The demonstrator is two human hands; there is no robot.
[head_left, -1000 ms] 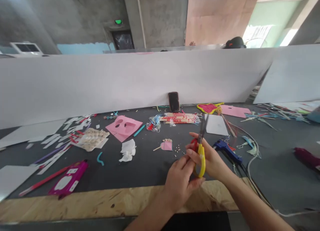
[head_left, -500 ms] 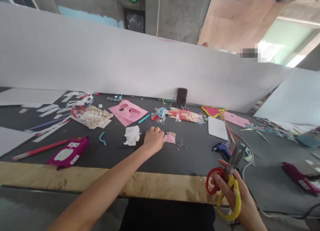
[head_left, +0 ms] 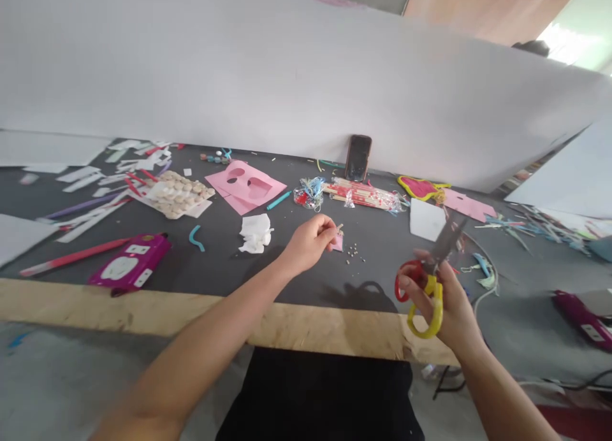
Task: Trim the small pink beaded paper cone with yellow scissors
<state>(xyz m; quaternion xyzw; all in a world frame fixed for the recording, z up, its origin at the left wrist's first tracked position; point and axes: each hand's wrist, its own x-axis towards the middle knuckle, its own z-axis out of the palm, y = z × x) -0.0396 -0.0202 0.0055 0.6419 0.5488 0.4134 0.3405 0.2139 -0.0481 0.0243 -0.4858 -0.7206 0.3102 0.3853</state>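
My left hand point(head_left: 310, 240) is closed in a pinch above the dark table; what its fingertips hold, if anything, is too small to make out. Just beyond them lies a small pink square point(head_left: 337, 241), partly covered by the hand, with a tan bit at its upper edge. Several tiny pale pieces point(head_left: 352, 252) are scattered to its right. On the right, my right hand point(head_left: 442, 301) grips scissors point(head_left: 433, 281) with one red and one yellow handle, raised over the table's front edge, blades pointing up and away.
Crumpled white tissue point(head_left: 255, 233) lies left of my left hand, near pink cut-out paper point(head_left: 243, 183) and a teal pen point(head_left: 278, 200). A phone point(head_left: 358, 157) leans on the white partition point(head_left: 191, 65). Bundled sticks point(head_left: 363, 194), a white card point(head_left: 427, 219) and a magenta box point(head_left: 130, 262) lie around.
The view has tilted down. My left hand has turned into a pinch over the pink square's left side. My right hand has brought the scissors up and a little inward.
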